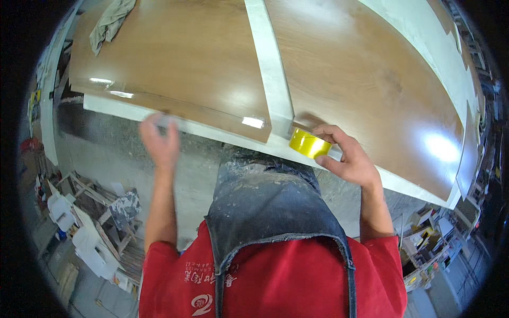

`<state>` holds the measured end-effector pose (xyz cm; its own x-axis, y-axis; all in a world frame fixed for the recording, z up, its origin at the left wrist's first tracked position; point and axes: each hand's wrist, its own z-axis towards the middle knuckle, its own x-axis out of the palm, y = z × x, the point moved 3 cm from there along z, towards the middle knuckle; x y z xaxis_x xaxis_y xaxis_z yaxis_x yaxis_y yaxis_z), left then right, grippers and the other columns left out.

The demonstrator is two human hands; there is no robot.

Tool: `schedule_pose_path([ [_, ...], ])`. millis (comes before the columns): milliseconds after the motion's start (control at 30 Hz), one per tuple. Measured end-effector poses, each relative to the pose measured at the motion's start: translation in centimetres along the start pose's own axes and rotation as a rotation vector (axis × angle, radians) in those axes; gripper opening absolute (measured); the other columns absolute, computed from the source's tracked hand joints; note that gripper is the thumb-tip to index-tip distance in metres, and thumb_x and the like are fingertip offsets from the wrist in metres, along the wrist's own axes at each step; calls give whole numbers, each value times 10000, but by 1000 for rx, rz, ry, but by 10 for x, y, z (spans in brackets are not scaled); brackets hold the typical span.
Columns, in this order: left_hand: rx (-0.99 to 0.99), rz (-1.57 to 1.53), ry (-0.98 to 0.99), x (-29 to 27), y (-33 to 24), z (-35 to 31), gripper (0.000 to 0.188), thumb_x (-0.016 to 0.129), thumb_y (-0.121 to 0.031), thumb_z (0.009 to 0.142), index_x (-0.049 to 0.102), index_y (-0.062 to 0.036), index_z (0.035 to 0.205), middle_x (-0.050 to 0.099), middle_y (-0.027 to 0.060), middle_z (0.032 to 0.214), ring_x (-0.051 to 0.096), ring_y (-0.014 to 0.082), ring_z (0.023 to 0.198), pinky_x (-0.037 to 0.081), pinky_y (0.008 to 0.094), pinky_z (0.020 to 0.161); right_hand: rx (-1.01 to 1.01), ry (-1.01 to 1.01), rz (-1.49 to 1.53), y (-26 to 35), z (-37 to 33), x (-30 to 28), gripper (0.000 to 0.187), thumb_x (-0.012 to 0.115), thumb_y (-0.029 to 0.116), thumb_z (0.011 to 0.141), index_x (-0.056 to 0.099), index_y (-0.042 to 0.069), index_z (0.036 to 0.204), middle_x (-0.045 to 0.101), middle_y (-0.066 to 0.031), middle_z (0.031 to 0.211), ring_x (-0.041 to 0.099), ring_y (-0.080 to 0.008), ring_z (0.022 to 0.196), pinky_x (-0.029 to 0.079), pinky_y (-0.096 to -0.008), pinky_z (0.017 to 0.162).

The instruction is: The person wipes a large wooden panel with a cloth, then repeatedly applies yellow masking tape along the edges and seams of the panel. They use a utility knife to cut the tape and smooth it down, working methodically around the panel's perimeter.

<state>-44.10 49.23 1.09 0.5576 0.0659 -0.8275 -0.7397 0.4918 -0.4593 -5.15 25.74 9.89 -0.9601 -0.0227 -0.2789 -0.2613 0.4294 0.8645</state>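
Observation:
My right hand point(347, 157) grips a roll of yellow tape point(308, 143) by its side, fingers and thumb at its rim. The roll is just above the near edge of the table, by the white gap between two brown wood-grain panels. My left hand point(159, 142) is at the near edge of the left panel point(180, 58), its fingertips smeared by motion. A pale patch shows between those fingers, but I cannot make out what it is. Shiny clear film or tape point(253, 122) runs along that panel's near edge. The right panel point(366, 79) lies beyond my right hand.
A crumpled grey cloth point(111, 24) lies on the left panel's far left. White strips point(268, 53) of the surface beneath show around the panels. Wooden frames and white pieces point(87, 238) stand on the floor at lower left. A cluttered shelf point(432, 241) is at lower right.

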Motion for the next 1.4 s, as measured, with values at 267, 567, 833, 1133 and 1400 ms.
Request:
schedule_pose_path([
  [267, 113, -185, 69, 70, -179, -91, 473, 868, -249, 751, 617, -82, 1116, 600, 132, 1132, 553, 342, 1083, 416, 468, 946, -119, 29, -562, 33, 10, 20, 424, 712, 213, 852, 616, 83, 1244, 690, -210, 1038, 669, -431, 923, 532, -496, 839],
  [567, 75, -121, -74, 91, -185, -92, 446, 859, -241, 721, 609, -119, 1069, 581, 119, 1114, 537, 336, 1059, 384, 479, 915, -191, 12, -796, 50, 34, 46, 312, 711, 265, 820, 634, 7, 975, 675, -232, 879, 680, -434, 832, 543, -524, 748],
  [833, 65, -114, -98, 92, -186, -91, 417, 837, -240, 721, 604, -121, 1046, 580, 102, 1089, 545, 311, 1040, 380, 468, 908, -183, 24, -907, 52, 43, 52, 292, 716, 269, 805, 635, 1, 891, 680, -227, 834, 690, -422, 802, 559, -506, 715],
  [1133, 68, -141, -78, 94, -183, -92, 442, 849, -219, 703, 596, -130, 1054, 564, 119, 1097, 524, 341, 1049, 363, 479, 908, -108, 47, -924, 53, 48, 54, 292, 717, 265, 799, 646, 0, 898, 683, -222, 830, 692, -422, 801, 561, -505, 728],
  [1400, 62, -154, -62, 95, -182, -93, 436, 840, -200, 698, 598, -130, 1054, 562, 116, 1104, 518, 342, 1063, 357, 478, 913, -49, 71, -932, 54, 51, 55, 304, 734, 268, 815, 652, 6, 945, 698, -227, 863, 694, -426, 836, 551, -514, 757],
])
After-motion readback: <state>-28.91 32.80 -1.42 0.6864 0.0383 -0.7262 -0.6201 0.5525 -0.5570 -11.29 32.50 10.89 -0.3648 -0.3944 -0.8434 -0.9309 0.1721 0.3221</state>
